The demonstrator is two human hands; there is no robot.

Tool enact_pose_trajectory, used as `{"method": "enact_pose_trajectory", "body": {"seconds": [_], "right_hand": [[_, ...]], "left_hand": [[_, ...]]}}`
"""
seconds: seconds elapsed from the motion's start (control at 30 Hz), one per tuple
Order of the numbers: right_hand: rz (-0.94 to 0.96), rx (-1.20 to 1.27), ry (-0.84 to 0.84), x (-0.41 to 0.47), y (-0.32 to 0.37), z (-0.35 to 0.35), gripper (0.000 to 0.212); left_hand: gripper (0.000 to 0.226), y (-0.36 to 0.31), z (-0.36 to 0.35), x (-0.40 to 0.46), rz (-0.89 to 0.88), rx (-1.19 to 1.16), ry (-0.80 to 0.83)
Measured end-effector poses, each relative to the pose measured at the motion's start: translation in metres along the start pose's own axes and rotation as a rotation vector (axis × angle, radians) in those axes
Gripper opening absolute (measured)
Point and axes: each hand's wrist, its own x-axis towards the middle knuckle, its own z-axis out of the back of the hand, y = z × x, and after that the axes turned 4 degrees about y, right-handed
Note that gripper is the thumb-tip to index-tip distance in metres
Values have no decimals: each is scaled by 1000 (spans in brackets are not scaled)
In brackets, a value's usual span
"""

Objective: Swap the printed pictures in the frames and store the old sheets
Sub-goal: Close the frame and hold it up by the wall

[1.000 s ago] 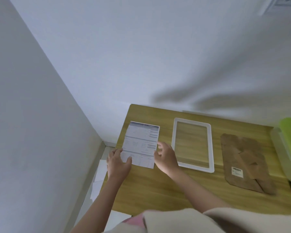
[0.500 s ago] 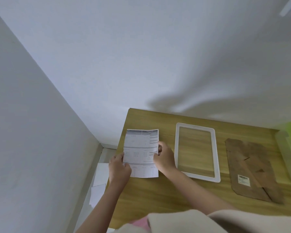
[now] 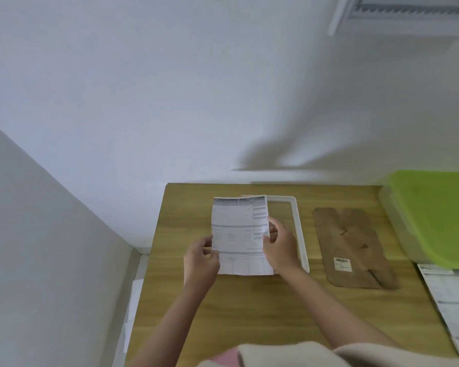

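Fingers (image 3: 272, 223) of right hand (image 3: 281, 247) and left hand (image 3: 200, 260) pinch opposite side edges of printed sheet (image 3: 240, 234), held at frame centre | sheet overlaps left half of white frame (image 3: 300, 234) on wooden table (image 3: 249, 313) | brown backing board (image 3: 353, 247) right of frame | green-lidded box (image 3: 435, 218) at right edge.

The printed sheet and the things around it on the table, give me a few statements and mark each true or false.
1. Both hands, left and right, hold the printed sheet. True.
2. The sheet covers part of the white frame. True.
3. The brown backing board lies left of the frame. False: it lies to its right.
4. The green-lidded box sits at the table's left edge. False: it is at the right.
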Motion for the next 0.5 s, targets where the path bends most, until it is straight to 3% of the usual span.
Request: {"method": "enact_pose_trajectory", "body": {"seconds": [0.2, 0.5], "right_hand": [[-13, -82, 10, 16, -33, 53, 44], [-10, -256, 187, 37, -62, 76, 31]], "left_hand": [[35, -30, -55, -2, -3, 0, 59], [36, -36, -87, 2, 45, 89, 85]]}}
